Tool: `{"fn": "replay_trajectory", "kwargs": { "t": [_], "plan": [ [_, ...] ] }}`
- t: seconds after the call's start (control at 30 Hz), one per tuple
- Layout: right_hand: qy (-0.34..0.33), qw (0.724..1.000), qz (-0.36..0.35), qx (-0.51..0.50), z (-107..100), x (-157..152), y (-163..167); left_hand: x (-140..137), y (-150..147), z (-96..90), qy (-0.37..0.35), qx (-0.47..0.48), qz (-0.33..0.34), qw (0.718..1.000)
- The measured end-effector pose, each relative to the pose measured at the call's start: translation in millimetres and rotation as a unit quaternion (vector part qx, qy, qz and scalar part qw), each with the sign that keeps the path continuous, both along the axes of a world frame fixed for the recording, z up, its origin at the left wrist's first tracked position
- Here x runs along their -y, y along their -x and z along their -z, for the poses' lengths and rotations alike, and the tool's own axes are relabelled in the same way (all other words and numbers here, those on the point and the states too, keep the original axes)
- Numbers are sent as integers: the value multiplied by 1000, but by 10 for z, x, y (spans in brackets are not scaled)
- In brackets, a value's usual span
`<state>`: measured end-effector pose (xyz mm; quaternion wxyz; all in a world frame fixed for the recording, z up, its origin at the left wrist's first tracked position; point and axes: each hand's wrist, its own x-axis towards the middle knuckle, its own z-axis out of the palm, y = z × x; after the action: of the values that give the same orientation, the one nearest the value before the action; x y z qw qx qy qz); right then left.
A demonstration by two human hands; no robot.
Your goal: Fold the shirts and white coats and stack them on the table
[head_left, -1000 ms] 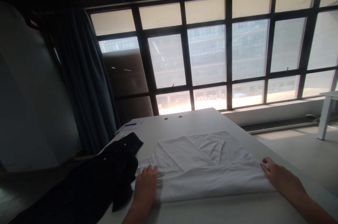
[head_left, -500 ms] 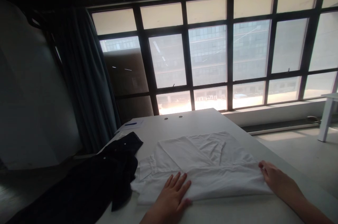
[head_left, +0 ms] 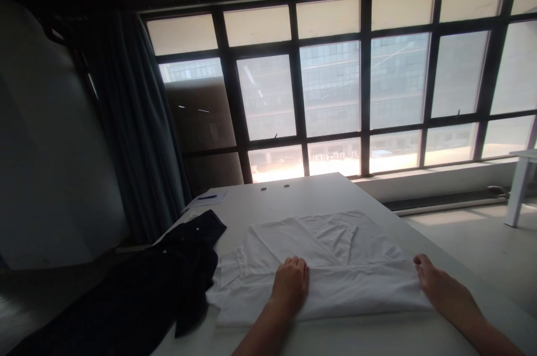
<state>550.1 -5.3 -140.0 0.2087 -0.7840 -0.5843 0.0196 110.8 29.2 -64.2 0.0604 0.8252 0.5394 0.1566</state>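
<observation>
One hand [head_left: 291, 280], the left, farther across white garment [head_left: 352, 289]; fingers [head_left: 297, 262] now together

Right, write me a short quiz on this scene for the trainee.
1. True or false: the dark garment lies left of the white garment in the picture.
2. Fill the blank: the pen lies on a sheet of ____.
3. Which thing does the left grip rest on? A) dark garment B) white garment C) pen

Key: 1 true; 2 paper; 3 B.
</observation>
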Motion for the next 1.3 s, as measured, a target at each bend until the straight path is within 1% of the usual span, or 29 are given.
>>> {"fn": "replay_trajectory", "kwargs": {
  "t": [0.07,0.17,0.37,0.57,0.77,0.87,1.03,1.3],
  "plan": [
    [2,1000,-4,5,2,6,-5,-30,-53,48,-2,4,-11,1000],
    [20,999,-13,30,-8,7,-4,-27,-38,103,-1,14,-26,1000],
    [21,999,-25,39,-51,15,44,0,16,118,-2,26,-41,999],
    [31,999,-25,19,-101,17,74,11,8,96,-13,48,-40,998],
    [36,998,-21,42,-87,10,83,10,14,96,-50,71,-16,996],
    [35,998,-19,50,-79,13,81,-20,24,126,-56,77,-14,995],
    [27,999,-15,42,-67,11,57,-99,41,175,-40,77,-29,996],
    [9,998,-14,66,-45,12,8,-158,47,196,-42,82,-40,995]
  ]
}}
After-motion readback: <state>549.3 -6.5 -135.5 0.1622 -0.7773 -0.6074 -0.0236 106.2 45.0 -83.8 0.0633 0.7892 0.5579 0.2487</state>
